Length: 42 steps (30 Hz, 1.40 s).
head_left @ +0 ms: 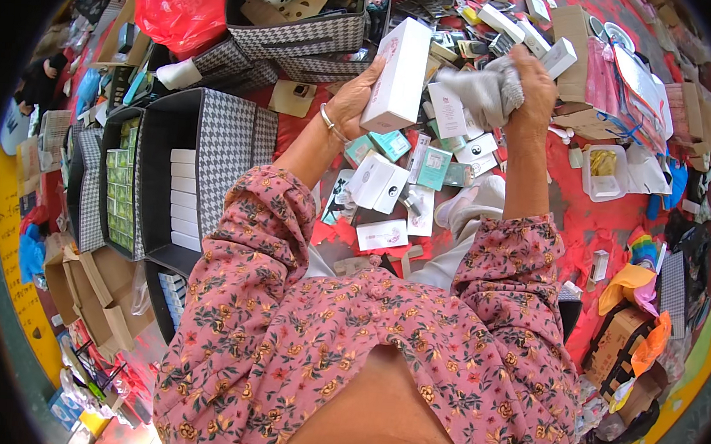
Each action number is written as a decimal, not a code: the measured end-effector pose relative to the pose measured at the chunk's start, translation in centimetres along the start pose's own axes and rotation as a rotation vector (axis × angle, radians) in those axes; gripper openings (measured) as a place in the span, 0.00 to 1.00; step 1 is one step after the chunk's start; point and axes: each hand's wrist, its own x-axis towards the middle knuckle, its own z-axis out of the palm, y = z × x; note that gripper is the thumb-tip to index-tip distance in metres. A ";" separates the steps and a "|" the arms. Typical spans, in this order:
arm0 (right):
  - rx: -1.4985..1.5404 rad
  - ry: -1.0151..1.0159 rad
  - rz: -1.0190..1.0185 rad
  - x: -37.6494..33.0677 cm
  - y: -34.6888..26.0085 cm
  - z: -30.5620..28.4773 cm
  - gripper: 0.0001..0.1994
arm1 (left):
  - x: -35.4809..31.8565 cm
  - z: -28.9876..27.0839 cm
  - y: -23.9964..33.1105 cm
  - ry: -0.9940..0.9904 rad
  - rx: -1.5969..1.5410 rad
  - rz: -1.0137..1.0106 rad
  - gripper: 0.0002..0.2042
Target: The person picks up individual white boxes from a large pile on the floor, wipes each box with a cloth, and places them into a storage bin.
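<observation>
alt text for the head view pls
The person's left hand holds a white box, the right hand a grey cloth, above small white and teal boxes on a red floor. Houndstooth storage boxes stand at left. A pink floral top fills the lower middle.

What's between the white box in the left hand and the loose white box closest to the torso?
Head view: a turquoise box, then a white box with a round black-and-white emblem.
</observation>
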 end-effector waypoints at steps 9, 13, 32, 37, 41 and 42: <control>-0.874 -0.403 -0.939 -4.1 1.7 5.5 0.10 | -0.4 0.5 -1.7 -0.005 0.179 -0.168 0.22; -1.090 0.098 -0.810 1.2 1.5 1.6 0.12 | -0.8 -0.3 -2.0 -0.115 0.069 -0.335 0.24; -0.082 -0.357 0.601 0.4 2.6 1.8 0.17 | -0.3 1.4 0.4 0.031 0.125 0.037 0.34; -0.233 -0.442 0.478 -0.7 2.1 2.7 0.19 | -0.8 1.2 -0.6 -0.265 -0.237 -0.093 0.30; -0.336 -0.507 0.459 -0.9 1.4 2.8 0.21 | -1.0 1.0 -0.8 -0.250 -0.135 -0.059 0.29; -0.441 -0.509 0.397 -0.6 1.0 2.9 0.21 | -1.0 0.9 -0.7 -0.262 -0.112 -0.061 0.29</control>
